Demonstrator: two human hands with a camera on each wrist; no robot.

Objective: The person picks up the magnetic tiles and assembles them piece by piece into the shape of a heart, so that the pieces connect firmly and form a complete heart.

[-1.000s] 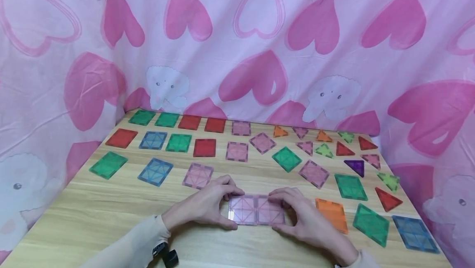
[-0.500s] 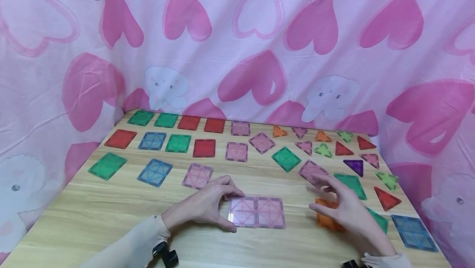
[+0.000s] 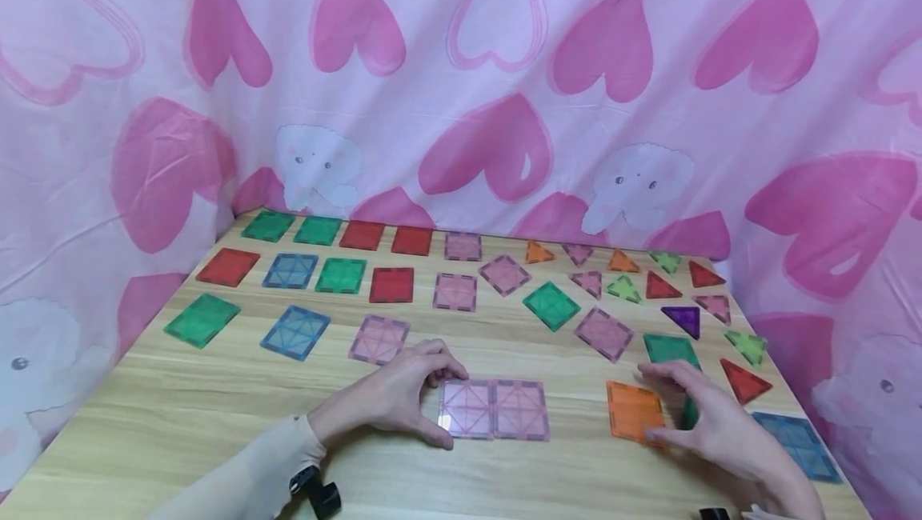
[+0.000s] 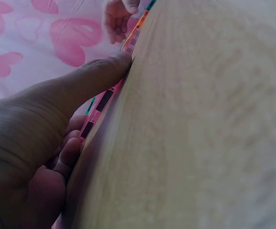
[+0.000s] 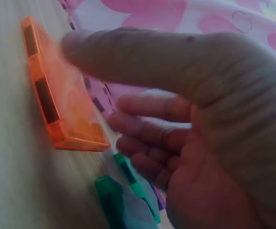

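Two pink square tiles point(image 3: 493, 410), joined side by side, lie flat near the front of the wooden table point(image 3: 180, 424). My left hand point(image 3: 448, 408) pinches their left edge between thumb and index finger; the left wrist view shows its thumb point(image 4: 95, 71) along the pink tile edge point(image 4: 99, 105). To the right lies an orange square tile point(image 3: 630, 412). My right hand point(image 3: 659, 408) holds its right edge, fingers at the far corner and thumb at the near one. In the right wrist view the thumb point(image 5: 128, 52) reaches over the orange tile point(image 5: 61, 105), which lies flat.
Many flat tiles cover the far half of the table: red, green, blue and pink squares at the left and middle, small triangles at the right. A green square point(image 3: 666, 348), a red triangle point(image 3: 742, 380) and a blue square point(image 3: 795, 440) ring my right hand. Pink heart cloth walls the table.
My right hand let go of the pink pair's right edge, moved to the right and closed on the orange tile. The left hand kept its hold on the pink tiles.
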